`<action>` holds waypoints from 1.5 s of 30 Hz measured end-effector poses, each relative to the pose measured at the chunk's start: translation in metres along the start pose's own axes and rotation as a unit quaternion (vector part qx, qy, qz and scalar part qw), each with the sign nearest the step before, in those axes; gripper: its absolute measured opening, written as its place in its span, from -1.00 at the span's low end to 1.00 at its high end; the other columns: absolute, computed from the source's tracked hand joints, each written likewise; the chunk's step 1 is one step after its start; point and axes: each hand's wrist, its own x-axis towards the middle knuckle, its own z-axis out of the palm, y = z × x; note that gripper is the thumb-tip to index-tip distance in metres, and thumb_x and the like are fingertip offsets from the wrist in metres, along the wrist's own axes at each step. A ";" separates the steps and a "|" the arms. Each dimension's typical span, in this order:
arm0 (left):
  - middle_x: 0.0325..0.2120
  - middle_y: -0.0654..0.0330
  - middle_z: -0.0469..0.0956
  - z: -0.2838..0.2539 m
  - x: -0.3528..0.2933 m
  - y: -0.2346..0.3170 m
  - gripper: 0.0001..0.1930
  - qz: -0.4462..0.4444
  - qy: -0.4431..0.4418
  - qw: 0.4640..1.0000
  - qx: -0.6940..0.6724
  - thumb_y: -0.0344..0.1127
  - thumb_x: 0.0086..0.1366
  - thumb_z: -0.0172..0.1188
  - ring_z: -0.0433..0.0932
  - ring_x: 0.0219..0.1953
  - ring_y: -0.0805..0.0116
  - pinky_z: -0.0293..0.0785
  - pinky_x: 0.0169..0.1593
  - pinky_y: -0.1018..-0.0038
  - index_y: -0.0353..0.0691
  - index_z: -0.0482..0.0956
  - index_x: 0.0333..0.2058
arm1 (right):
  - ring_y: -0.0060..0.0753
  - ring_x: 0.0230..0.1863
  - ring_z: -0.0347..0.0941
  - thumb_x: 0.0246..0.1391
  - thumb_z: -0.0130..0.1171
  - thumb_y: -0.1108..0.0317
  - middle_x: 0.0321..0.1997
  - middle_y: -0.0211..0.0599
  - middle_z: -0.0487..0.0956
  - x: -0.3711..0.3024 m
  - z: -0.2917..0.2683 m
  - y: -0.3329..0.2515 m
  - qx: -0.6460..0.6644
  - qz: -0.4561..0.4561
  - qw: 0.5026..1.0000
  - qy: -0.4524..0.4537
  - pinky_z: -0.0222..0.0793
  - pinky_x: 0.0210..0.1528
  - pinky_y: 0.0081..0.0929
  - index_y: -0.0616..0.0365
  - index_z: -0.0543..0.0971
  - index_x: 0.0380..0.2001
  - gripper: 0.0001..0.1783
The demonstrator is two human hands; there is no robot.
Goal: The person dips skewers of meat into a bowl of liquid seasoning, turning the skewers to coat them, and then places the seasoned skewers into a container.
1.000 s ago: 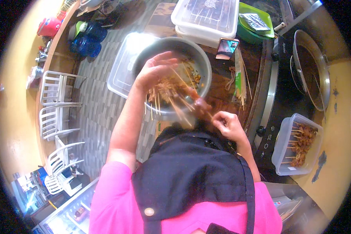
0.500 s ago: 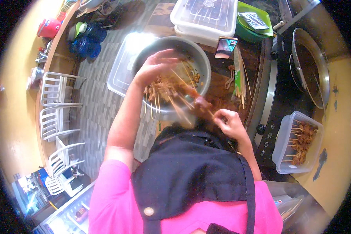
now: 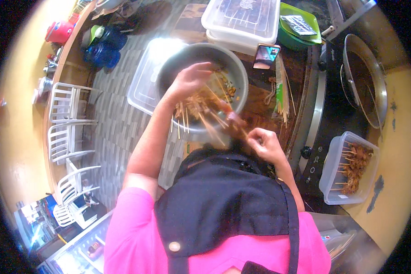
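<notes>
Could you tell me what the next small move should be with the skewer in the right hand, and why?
Probably push the meat piece further down the skewer. The right hand pinches the stick's near end, its tip points toward the grey bowl, and the left hand sits over the meat in the bowl beside it. The motion blur makes the exact contact unclear.

The left hand (image 3: 192,82) reaches into a grey bowl (image 3: 178,68) over skewered meat (image 3: 198,102). The right hand (image 3: 266,145) pinches a skewer (image 3: 233,119), apparently loaded and blurred. A tub (image 3: 333,176) of skewers sits right.
</notes>
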 end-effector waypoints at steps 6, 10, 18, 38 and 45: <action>-0.10 0.05 0.42 0.002 -0.004 0.020 -0.55 -0.112 0.047 0.960 -0.251 -0.37 0.11 0.05 0.40 -0.05 0.30 0.29 0.03 0.48 -0.33 0.28 0.00 | -0.52 -0.53 0.39 -0.16 0.15 0.38 -0.56 -0.26 0.51 0.004 0.000 0.009 0.006 -0.032 0.999 -0.005 0.33 -0.44 -0.53 0.21 0.52 -0.47 -0.85; -0.11 -0.05 0.39 -0.002 -0.002 0.004 -0.64 -0.068 0.061 0.934 -0.346 -0.36 0.20 0.01 0.43 -0.09 0.14 0.35 0.02 0.33 -0.35 0.27 -0.04 | -0.53 -0.52 0.39 -0.15 0.15 0.37 -0.56 -0.26 0.51 0.006 0.000 0.005 0.042 -0.029 0.998 -0.024 0.33 -0.42 -0.52 0.21 0.51 -0.47 -0.85; -0.10 -0.10 0.38 -0.005 0.001 0.005 -0.63 -0.108 -0.028 0.912 -0.394 -0.31 0.22 -0.02 0.41 -0.08 0.08 0.33 0.02 0.25 -0.40 0.26 -0.05 | -0.54 -0.46 0.41 -0.14 0.14 0.38 -0.53 -0.28 0.52 0.015 -0.010 0.031 0.083 -0.043 0.994 -0.060 0.33 -0.37 -0.54 0.25 0.52 -0.45 -0.83; -0.06 -0.10 0.35 0.041 -0.003 -0.021 -0.55 -0.025 0.084 0.786 -0.612 -0.04 0.24 -0.11 0.28 0.06 0.04 0.17 0.13 0.20 -0.31 0.36 -0.08 | -0.74 -0.67 0.27 -0.05 0.11 0.34 -0.58 -0.51 0.44 0.029 0.006 0.017 0.203 0.038 0.975 -0.086 0.21 -0.69 -0.73 0.19 0.46 -0.39 -0.83; -0.21 0.08 0.46 0.053 -0.002 -0.038 -0.76 0.015 0.207 0.815 -0.541 -0.28 0.29 -0.18 0.40 -0.08 0.17 0.32 0.00 0.25 -0.24 0.40 -0.19 | -0.60 -0.54 0.39 -0.13 0.14 0.41 -0.58 -0.31 0.50 0.029 0.015 0.019 0.044 -0.047 0.998 -0.022 0.35 -0.46 -0.56 0.25 0.50 -0.47 -0.86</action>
